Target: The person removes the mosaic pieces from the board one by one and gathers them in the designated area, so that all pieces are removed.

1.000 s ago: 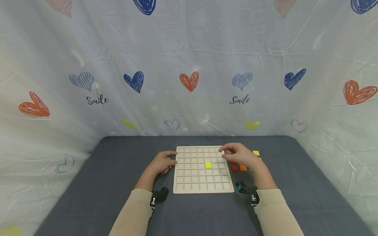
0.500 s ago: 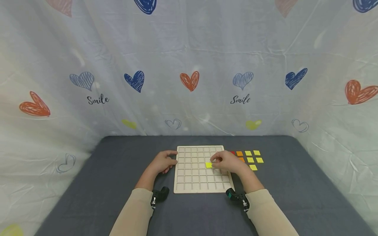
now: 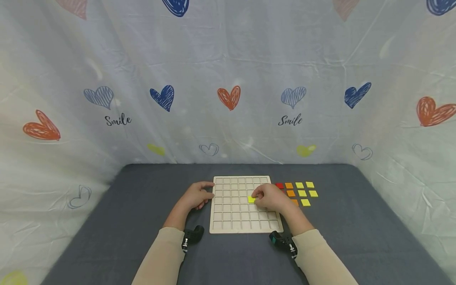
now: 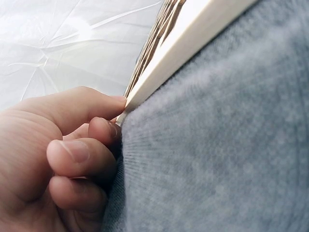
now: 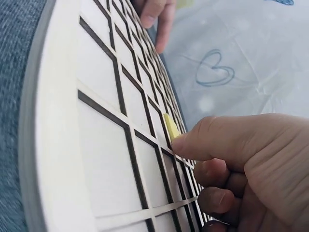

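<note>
A pale wooden grid board (image 3: pixel 228 228) lies on the dark table, with one yellow square tile (image 3: pixel 251 199) right of its middle. My right hand (image 3: pixel 272 198) reaches over the board from the right, thumb and index finger at the tile and covering its right side. In the right wrist view, the thumb tip lies against the yellow tile (image 5: pixel 170 126), and the other fingers curl beneath. At the board's left edge, my left hand (image 3: pixel 196 196) touches the rim with thumb and index finger spread along it. The left wrist view shows its remaining fingers loosely curled beside the board edge (image 4: pixel 169 58).
Loose tiles lie in rows to the right of the board: red tile (image 3: pixel 279 185), orange tile (image 3: pixel 289 185) and several yellow tiles (image 3: pixel 302 193). My right hand hides part of those rows. A white curtain (image 3: pixel 228 130) printed with hearts hangs behind the table (image 3: pixel 228 261).
My right hand has moved left from the board's right edge to the yellow tile, uncovering more loose tiles. The left hand stays at the left rim, and the yellow tile keeps its place.
</note>
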